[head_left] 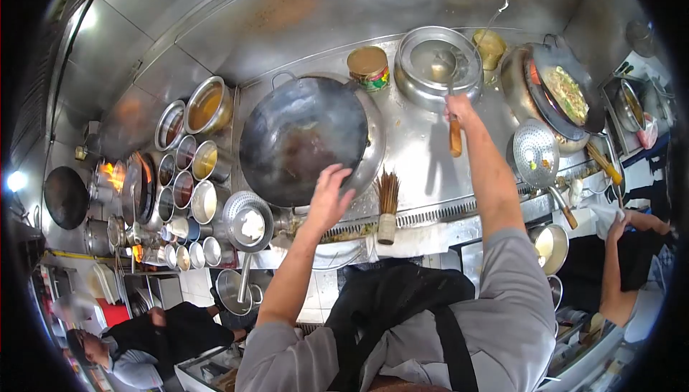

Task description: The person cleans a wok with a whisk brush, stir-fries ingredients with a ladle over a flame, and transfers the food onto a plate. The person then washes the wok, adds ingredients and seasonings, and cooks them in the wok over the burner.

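A wooden-handled ladle (455,138) is gripped in my right hand (461,109), its bowl inside the round metal pot (410,82) of water at the back. My left hand (329,195) has its fingers spread over the front right edge of a large dark wok (269,130), holding nothing; whether it touches the rim I cannot tell. Some dark liquid and faint steam show in the wok. Right of that hand, a bamboo brush (387,209) stands at the counter's front edge.
Seasoning containers (204,202) and a strainer (235,221) are at left, near flames (113,174). A food-filled wok (567,94) and another strainer (536,152) are at right. Other people stand at lower left (176,331) and right (619,277).
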Tool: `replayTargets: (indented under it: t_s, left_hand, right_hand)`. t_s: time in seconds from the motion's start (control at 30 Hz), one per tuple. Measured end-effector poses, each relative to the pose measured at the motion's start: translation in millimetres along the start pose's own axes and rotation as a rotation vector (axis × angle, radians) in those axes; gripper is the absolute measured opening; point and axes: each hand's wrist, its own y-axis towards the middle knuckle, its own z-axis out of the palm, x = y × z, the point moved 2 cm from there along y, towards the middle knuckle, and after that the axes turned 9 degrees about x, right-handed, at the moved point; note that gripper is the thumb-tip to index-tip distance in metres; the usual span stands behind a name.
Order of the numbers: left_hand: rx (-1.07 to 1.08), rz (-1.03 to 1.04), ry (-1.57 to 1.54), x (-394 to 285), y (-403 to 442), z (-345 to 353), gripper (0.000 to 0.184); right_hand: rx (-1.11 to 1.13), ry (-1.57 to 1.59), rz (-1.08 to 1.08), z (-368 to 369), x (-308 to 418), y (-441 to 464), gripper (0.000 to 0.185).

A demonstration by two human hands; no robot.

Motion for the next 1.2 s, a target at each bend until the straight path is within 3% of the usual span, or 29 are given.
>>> replayTargets:
  t_s: [0.13,0.2,0.27,0.4,0.53,0.57,0.63,0.7,0.8,0.83,0.97,1.03,1.17,1.2]
  left_hand:
    - [0.163,0.075,-0.166,-27.5,97.8,34.3,0.045]
    - [0.279,0.055,-0.279,-36.4,150.6,53.4,0.048]
    - [0.252,0.034,-0.280,-33.4,202.6,85.8,0.059]
    - [0.121,-0.212,-0.438,-23.2,303.9,157.1,0.082]
    - [0.140,-0.369,-0.758,-70.2,343.2,147.8,0.087]
    - [0.043,-0.332,-0.937,-87.1,343.5,142.7,0.072]
    - [-0.030,-0.350,-0.682,-55.7,372.7,166.8,0.053]
    - [-0.265,-0.145,-0.344,-60.7,376.2,164.4,0.035]
    - [-0.011,-0.306,-0.760,-70.7,371.2,160.9,0.038]
    - [0.070,-0.367,-0.858,-75.9,365.8,157.6,0.044]
    - [0.332,-0.161,-0.409,-81.4,324.7,140.2,0.064]
    - [0.366,-0.117,-0.403,-52.5,288.0,151.7,0.067]
    - [0.433,-0.151,-0.519,22.6,178.2,151.4,0.063]
    - [0.482,-0.320,-0.595,24.1,145.9,131.7,0.054]
  right_hand:
    - [0.312,0.703,-0.075,14.1,-34.3,-22.0,0.027]
    - [0.317,0.573,-0.109,21.6,-34.9,-71.5,0.029]
    - [0.290,0.825,-0.114,37.0,-36.9,-101.3,0.015]
    - [0.340,0.807,-0.250,51.9,-42.0,-136.0,0.023]
    - [0.187,0.549,-0.383,71.6,-38.6,-144.7,0.018]
    - [0.140,0.474,-0.417,74.5,-45.1,-143.6,0.016]
    - [0.034,0.422,-0.448,77.1,-51.4,-120.9,0.016]
    - [-0.030,0.330,-0.428,79.7,-53.0,-99.7,0.019]
    - [0.074,0.398,-0.192,78.7,-55.1,-92.2,0.025]
    - [-0.014,0.271,-0.310,77.3,-73.7,-74.6,0.027]
    - [-0.263,0.009,-0.629,56.6,-97.5,-47.6,0.026]
    - [-0.317,-0.035,-0.714,34.9,-89.2,-44.9,0.028]
    - [-0.302,-0.237,-0.392,-8.2,-44.6,-47.4,0.026]
    - [-0.284,-0.249,-0.338,-13.6,-29.9,-47.5,0.024]
